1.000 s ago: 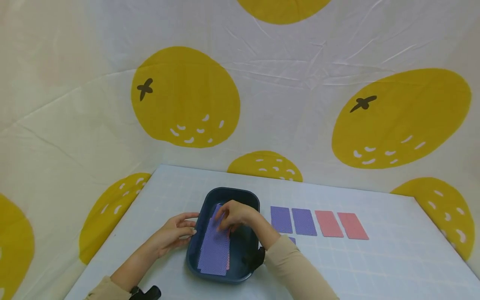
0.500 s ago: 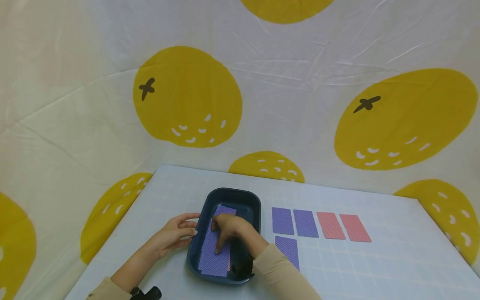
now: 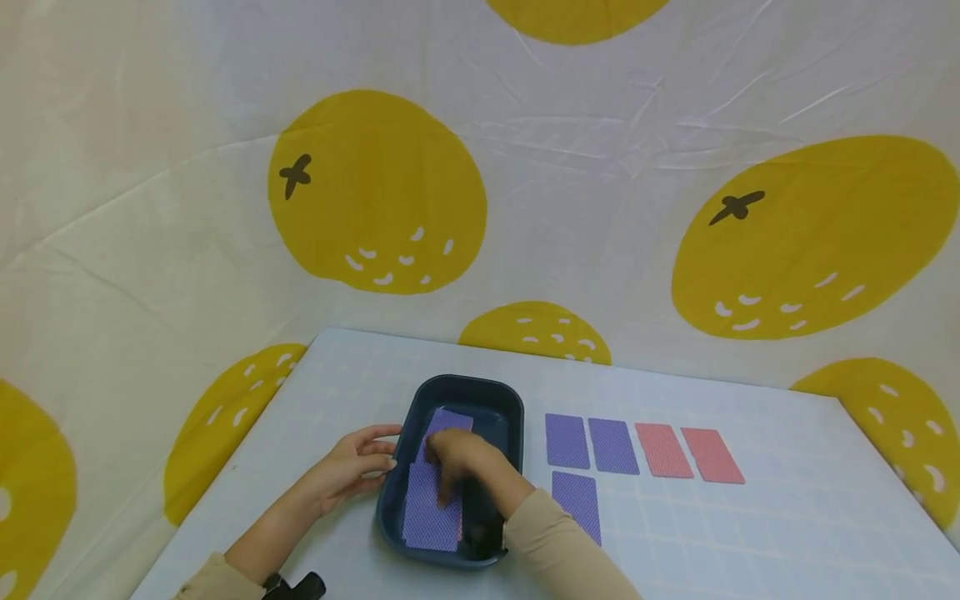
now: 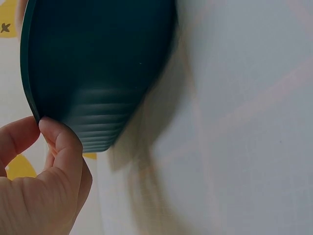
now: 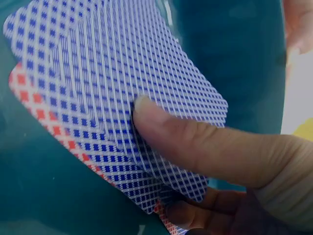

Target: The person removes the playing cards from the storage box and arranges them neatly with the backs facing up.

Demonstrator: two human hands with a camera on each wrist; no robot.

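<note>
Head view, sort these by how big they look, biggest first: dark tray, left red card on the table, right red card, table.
1. Table
2. Dark tray
3. Left red card and right red card, too alike to rank

The right hand [image 3: 459, 454] blurs in my head view, hiding part of the blue-backed playing cards [image 3: 431, 521] beneath; I cannot count them. A beige sleeve [image 3: 562, 546] covers a corner of the lone front-row card [image 3: 577, 497]. My right wrist view leaves a red-backed card [image 5: 40, 107] mostly buried; my left crops the dark teal tray [image 4: 98, 58] at top.
</note>
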